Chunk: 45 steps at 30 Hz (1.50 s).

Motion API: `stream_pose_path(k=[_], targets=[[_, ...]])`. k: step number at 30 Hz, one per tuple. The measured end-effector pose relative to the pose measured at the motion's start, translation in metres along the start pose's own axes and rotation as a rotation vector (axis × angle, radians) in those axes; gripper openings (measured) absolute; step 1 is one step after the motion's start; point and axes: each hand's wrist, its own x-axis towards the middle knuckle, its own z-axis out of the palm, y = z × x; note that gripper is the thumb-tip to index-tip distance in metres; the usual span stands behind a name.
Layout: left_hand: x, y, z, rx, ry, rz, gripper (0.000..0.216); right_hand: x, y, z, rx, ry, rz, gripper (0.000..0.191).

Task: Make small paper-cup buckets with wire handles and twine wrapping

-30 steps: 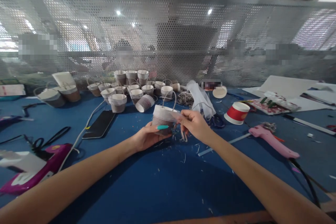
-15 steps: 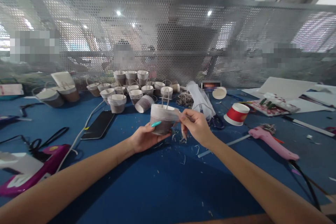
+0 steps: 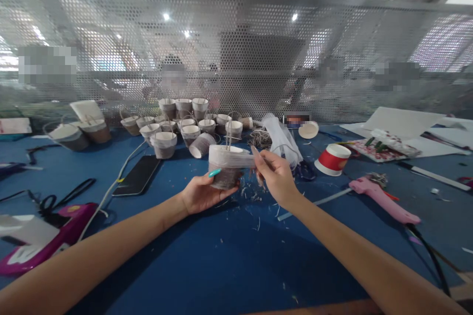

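My left hand (image 3: 203, 193) is wrapped round the lower side of a small paper-cup basket (image 3: 226, 179), brown below and whitish at the top, with a thin upright handle. From the cup's upper band a sheer white ribbon (image 3: 244, 160) runs to the right. Its end is pinched between the thumb and fingers of my right hand (image 3: 275, 177). The basket is upright, held above the blue table. Behind it stand several similar little baskets (image 3: 164, 145), some stacked. A roll of white mesh (image 3: 279, 140) lies beyond my right hand, near dark-blue scissors handles (image 3: 306, 171).
A phone (image 3: 138, 175) and a purple glue gun (image 3: 70, 226) lie to the left, with a white cable between them. On the right are a red-and-white cup (image 3: 333, 160), a pink glue gun (image 3: 384, 200) and white sheets (image 3: 402, 123). A perforated metal screen (image 3: 244, 59) stands behind.
The basket has shifted slightly left in my left hand. More of the ribbon now stretches flat between the cup and my right fingers.
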Motion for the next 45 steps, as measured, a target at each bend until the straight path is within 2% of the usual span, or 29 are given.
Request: stream_pose_path(k=[8,21,26,38,43,45], targets=[[-0.002,0.001,0.001,-0.025,-0.023,-0.071,0.059,0.0,0.001,0.001,-0.169,0.02,-0.1,0.042],[-0.002,0.002,0.006,-0.129,-0.144,-0.196,0.064,-0.001,0.004,0.005,-0.043,-0.059,-0.153,0.039],[-0.002,0.002,0.006,-0.138,-0.183,-0.26,0.067,0.0,0.001,0.01,-0.079,-0.054,-0.166,0.042],[-0.003,-0.001,0.003,-0.153,-0.177,-0.322,0.071,-0.005,-0.005,0.021,-0.139,-0.002,-0.239,0.04],[-0.001,-0.003,0.008,-0.073,-0.21,-0.325,0.07,-0.008,-0.007,0.022,-0.366,0.012,-0.328,0.036],[0.0,-0.004,0.01,-0.057,-0.208,-0.324,0.069,-0.009,-0.009,0.024,-0.462,0.03,-0.321,0.035]])
